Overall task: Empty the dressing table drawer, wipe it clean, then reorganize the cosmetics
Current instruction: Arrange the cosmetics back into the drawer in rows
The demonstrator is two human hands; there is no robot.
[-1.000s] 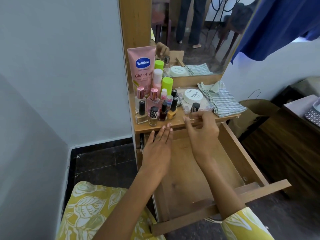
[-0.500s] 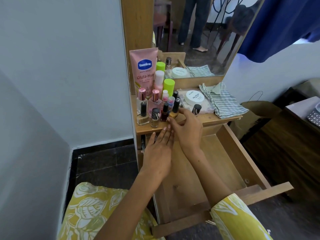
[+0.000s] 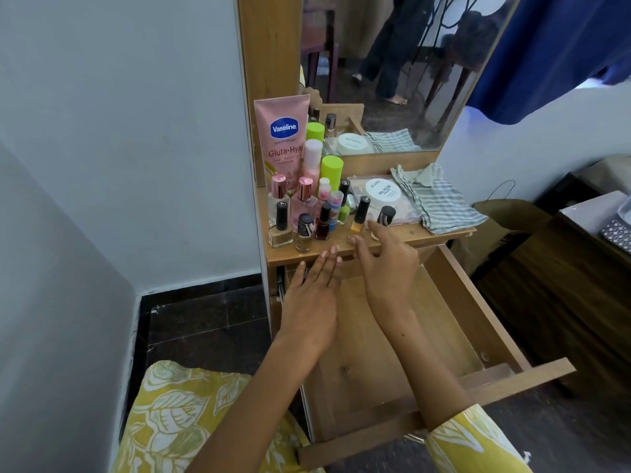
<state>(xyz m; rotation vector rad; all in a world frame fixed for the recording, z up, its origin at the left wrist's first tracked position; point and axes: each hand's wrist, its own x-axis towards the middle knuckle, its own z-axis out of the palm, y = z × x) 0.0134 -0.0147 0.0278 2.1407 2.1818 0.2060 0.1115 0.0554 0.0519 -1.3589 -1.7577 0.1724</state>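
Now the right hand (image 3: 386, 264), open and seemingly empty, is nearest the upright yellow nail polish bottle (image 3: 359, 216) at its eleven o'clock; the left hand (image 3: 312, 295) lies flat, empty.

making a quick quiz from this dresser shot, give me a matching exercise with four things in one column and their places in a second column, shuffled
Things
1. tall pink Vaseline tube
2. striped grey-green cloth
3. round white jar
4. open wooden drawer

Places
A. right end of the tabletop
B. on the flat clear case, mid-tabletop
C. back left corner, against the mirror frame
D. pulled out below the tabletop, nothing in it

Pairs: 1-C, 2-A, 3-B, 4-D
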